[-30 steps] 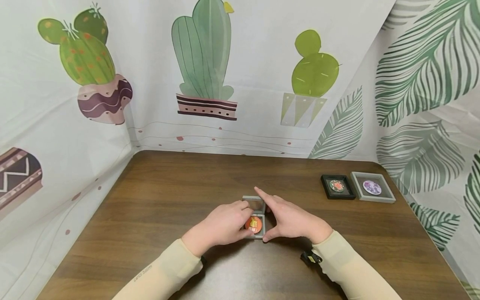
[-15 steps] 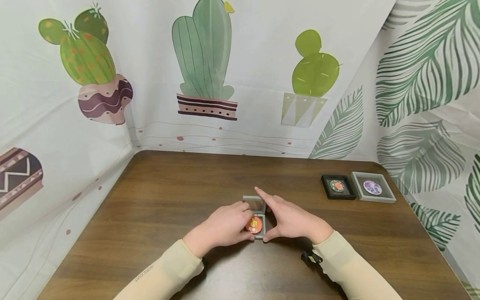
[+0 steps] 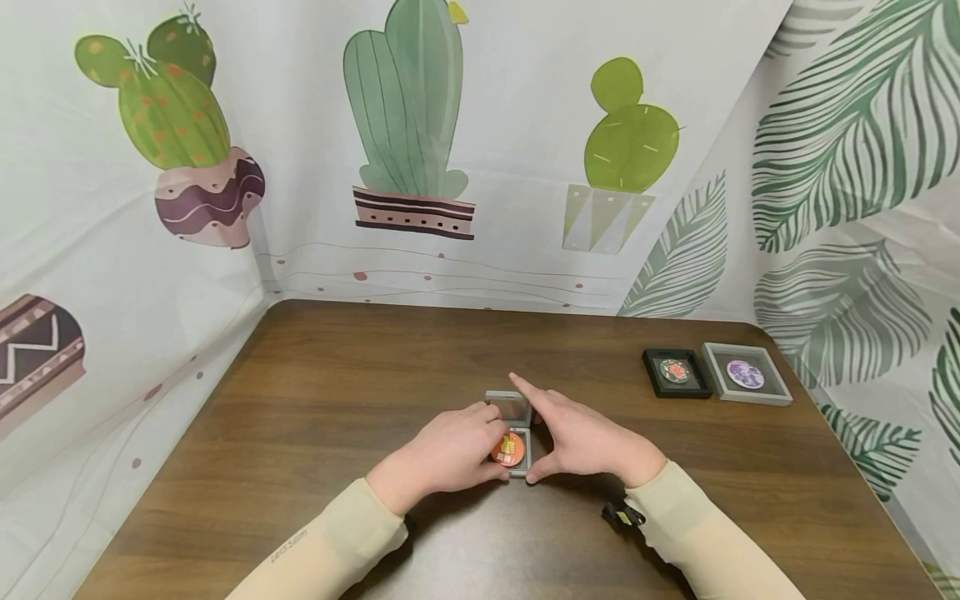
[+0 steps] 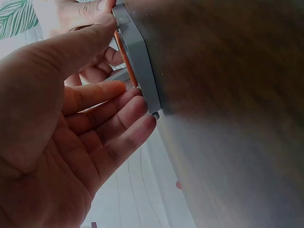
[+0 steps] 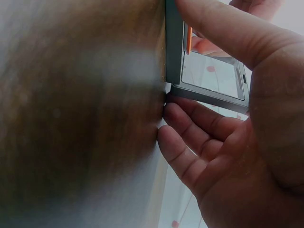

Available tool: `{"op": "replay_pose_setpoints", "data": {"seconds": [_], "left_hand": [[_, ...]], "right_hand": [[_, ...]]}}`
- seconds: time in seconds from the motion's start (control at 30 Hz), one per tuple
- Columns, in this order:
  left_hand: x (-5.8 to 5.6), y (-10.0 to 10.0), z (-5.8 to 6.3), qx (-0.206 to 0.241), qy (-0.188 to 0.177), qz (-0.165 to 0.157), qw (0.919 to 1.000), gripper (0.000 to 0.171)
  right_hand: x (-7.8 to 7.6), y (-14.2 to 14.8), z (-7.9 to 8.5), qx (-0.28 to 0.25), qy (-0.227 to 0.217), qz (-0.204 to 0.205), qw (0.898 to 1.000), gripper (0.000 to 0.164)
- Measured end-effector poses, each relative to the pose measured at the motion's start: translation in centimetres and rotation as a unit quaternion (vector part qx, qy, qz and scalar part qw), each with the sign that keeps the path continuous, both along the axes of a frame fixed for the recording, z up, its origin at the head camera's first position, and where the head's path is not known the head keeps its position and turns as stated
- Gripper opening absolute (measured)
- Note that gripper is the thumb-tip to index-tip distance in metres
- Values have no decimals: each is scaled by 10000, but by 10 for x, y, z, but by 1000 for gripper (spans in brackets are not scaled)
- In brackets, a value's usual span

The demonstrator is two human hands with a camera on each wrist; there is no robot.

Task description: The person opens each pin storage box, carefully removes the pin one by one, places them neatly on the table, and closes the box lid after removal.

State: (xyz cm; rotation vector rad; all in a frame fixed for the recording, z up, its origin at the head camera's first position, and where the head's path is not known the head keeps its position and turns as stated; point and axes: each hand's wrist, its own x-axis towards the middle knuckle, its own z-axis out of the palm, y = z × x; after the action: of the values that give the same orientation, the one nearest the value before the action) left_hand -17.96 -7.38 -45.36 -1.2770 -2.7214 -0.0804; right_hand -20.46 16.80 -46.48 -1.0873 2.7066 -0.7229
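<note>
A small grey display case (image 3: 527, 457) lies on the table with its clear-windowed lid (image 3: 513, 408) raised at the far side. An orange round badge (image 3: 511, 450) with a yellow figure sits in the base. My left hand (image 3: 459, 450) grips the case's left side, thumb at the near edge, fingers by the hinge. In the left wrist view the badge (image 4: 125, 59) stands slightly proud of the case, a fingertip at its edge. My right hand (image 3: 588, 437) holds the right side, thumb at the near corner. Its other fingers are behind the lid (image 5: 209, 96) in the right wrist view.
At the table's back right lie a black display case (image 3: 677, 373) with a red and green badge and a larger grey case (image 3: 747, 374) with a purple badge. A cactus-print cloth (image 3: 517, 167) hangs behind the brown wooden table (image 3: 360, 358).
The left thumb has shifted slightly over the last second, and the orange badge has turned a little in the base. The right hand has stayed in place.
</note>
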Motion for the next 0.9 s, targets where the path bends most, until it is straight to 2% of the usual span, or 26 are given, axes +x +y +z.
{"op": "replay_pose_setpoints", "data": {"seconds": [0.33, 0.7, 0.9], "left_hand": [[-1, 2, 1, 17, 53, 14, 10000, 47], [-1, 9, -1, 81, 321, 95, 9994, 39], [-2, 14, -1, -68, 477, 157, 9987, 34]], "right_hand": [[-1, 0, 0, -37, 29, 58, 10000, 135], [-1, 0, 0, -5, -21, 36, 10000, 135], [-1, 1, -1, 2, -8, 10, 10000, 135]]}}
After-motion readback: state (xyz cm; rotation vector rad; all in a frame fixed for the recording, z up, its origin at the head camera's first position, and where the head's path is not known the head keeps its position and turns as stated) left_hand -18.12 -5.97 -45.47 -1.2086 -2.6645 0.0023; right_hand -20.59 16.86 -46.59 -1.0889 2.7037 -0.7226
